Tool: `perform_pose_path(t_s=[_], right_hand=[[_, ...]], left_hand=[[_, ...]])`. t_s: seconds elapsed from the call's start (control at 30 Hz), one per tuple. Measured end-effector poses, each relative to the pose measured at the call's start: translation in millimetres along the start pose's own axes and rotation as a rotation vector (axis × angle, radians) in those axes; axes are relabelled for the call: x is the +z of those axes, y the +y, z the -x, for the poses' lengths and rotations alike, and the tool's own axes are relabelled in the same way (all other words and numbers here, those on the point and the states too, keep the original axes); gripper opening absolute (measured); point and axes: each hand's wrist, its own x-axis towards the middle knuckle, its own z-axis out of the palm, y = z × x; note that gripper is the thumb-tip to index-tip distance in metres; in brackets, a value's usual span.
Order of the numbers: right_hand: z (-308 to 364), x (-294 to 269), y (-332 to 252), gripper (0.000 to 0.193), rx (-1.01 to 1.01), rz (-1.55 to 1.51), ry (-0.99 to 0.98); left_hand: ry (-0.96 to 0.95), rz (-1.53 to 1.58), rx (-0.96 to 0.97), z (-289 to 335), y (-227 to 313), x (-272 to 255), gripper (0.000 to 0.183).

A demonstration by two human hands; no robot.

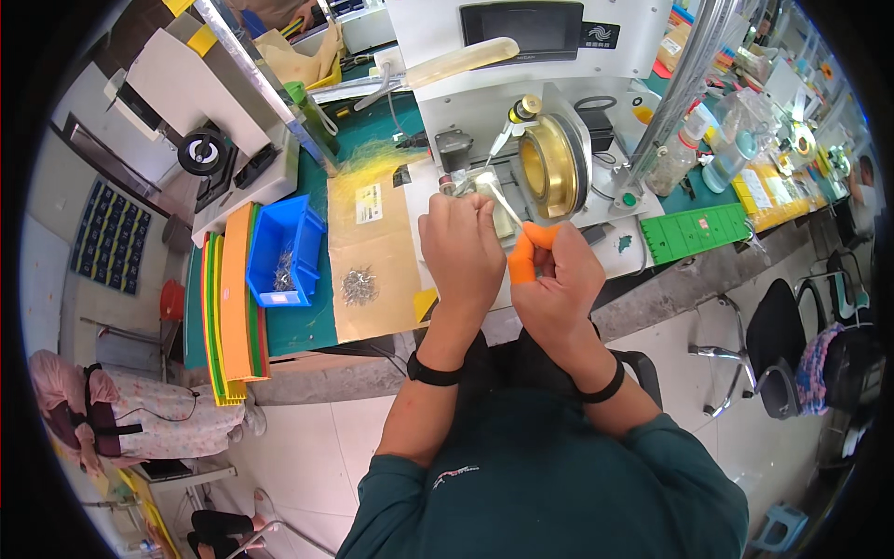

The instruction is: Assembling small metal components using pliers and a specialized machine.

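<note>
Both my hands are at the front of a white bench machine [549, 224], close together. My left hand [458, 244] is closed, its fingertips pinched at the machine's work spot; whatever lies between them is hidden. On my right hand [559, 284], orange covers sit on the thumb and a finger. That hand grips a slim white stick-like tool [506, 207], whose far end reaches the lit work spot. A gold-coloured wheel [546, 168] stands just beyond my hands. To the left, a pile of small metal pins [358, 286] rests on a brown cardboard sheet [349, 315].
A blue bin [284, 296] holds more small metal parts, beside stacked orange, yellow and green strips [238, 307]. Fine yellow wires [372, 163] lie behind the cardboard. At right are a green tray [694, 233], a metal post [672, 102] and a black chair [778, 321].
</note>
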Motion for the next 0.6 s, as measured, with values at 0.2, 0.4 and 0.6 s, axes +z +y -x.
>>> perform_pose_path(t_s=[0.2,0.4,0.6], right_hand=[[-3,-2,-6,0.021,-0.021,0.063,-0.032],[15,-5,5,0.022,0.084,0.076,-0.012],[29,25,49,0.018,0.008,0.256,-0.131]], left_hand=[[-0.019,-0.064,-0.010,-5,5,-11,0.007],[0.002,-0.012,-0.061,-10,15,-15,0.006],[0.036,0.012,0.032,-11,12,-13,0.004]])
